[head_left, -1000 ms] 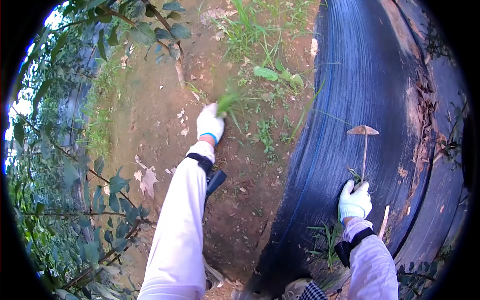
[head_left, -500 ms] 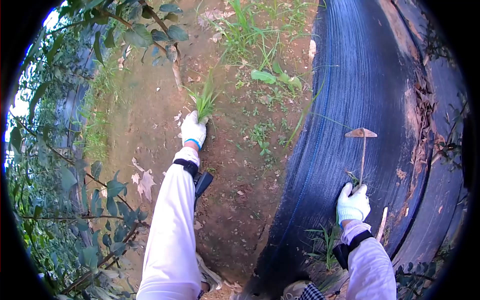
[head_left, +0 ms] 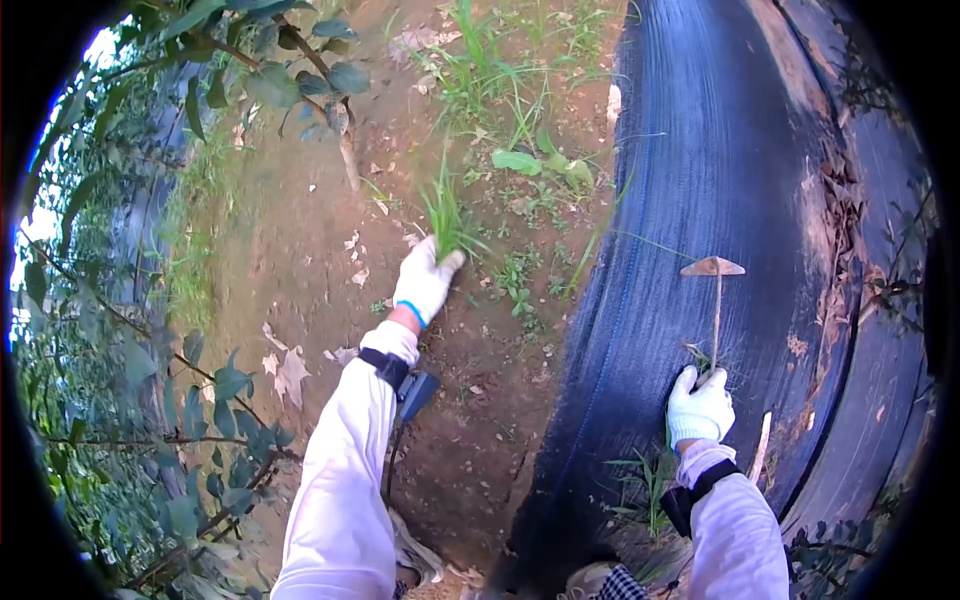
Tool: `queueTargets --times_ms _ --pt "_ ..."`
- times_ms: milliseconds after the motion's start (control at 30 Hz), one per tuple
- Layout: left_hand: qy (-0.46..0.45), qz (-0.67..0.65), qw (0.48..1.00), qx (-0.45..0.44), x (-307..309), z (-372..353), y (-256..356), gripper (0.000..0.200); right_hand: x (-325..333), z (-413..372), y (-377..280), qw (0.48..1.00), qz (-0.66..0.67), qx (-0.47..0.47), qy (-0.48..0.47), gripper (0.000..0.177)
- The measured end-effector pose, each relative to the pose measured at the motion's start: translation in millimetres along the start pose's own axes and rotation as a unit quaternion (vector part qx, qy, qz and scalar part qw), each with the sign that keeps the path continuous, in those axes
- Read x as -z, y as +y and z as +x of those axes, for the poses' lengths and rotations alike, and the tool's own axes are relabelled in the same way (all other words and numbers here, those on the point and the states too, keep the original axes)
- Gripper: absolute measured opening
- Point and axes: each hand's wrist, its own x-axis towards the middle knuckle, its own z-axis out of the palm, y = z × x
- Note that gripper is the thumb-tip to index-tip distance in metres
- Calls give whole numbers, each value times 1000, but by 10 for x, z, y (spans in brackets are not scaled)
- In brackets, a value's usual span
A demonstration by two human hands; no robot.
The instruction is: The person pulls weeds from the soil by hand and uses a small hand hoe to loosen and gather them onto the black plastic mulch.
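My left hand (head_left: 425, 282), in a white glove with a blue cuff, is closed round the base of a tuft of green grass (head_left: 446, 212). It hangs over the brown soil (head_left: 450, 400), left of the black sheet. The gloved right hand (head_left: 700, 408) grips the thin handle of a small hoe (head_left: 714, 268), whose flat, pale-edged blade points away from me over the black ground sheet (head_left: 690, 130). A few grass blades stick out by the fingers of that hand.
Low weeds (head_left: 520, 280) and taller grass (head_left: 485, 70) grow in the soil ahead. Leafy branches (head_left: 230, 380) crowd the left side. Dry leaves (head_left: 288, 375) lie on the ground, and a grass clump (head_left: 650, 490) stands beside my right forearm.
My left hand has swung right and slightly nearer to me with the grass tuft. The right hand and hoe stay almost where they were over the sheet.
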Motion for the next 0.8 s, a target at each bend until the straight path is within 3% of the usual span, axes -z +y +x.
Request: queueTargets --times_ms 100,133,200,300,333,400,433,467,533,567,667,733,800 --pt "10 227 970 -85 -264 -165 229 40 -9 -7 -1 1000 8 2 8 35" --pt "-20 232 968 -90 -326 -106 167 34 -9 -10 9 1000 11 4 12 35" --pt "3 195 974 -118 -389 -42 106 25 23 -17 -9 1000 6 0 6 35" --pt "-17 -62 998 19 -324 -151 127 22 12 -10 5 1000 1 2 6 33" --pt "-108 -36 993 39 -258 -194 154 38 11 -3 15 1000 3 5 6 33" --pt "-108 126 984 -63 -272 -378 409 63 2 0 25 1000 5 13 6 33" --pt "-130 135 981 -50 -291 -400 589 86 -14 3 30 1000 -2 14 14 33" --pt "-104 142 981 -83 -379 -405 701 86 -15 -6 29 1000 2 15 16 33" --pt "-129 202 967 -87 -509 -340 846 79 9 -17 17 1000 9 18 24 33" --pt "-89 179 971 -128 -586 -290 699 61 43 -21 6 1000 7 17 15 33" --pt "-77 191 959 -197 -699 -193 461 44 29 -16 10 1000 -1 13 13 33" --pt "17 -30 995 -98 -644 -283 516 26 87 -19 -1 1000 16 9 -6 35" --pt "71 -202 976 47 -623 -242 341 24 71 1 20 1000 5 19 -9 36"
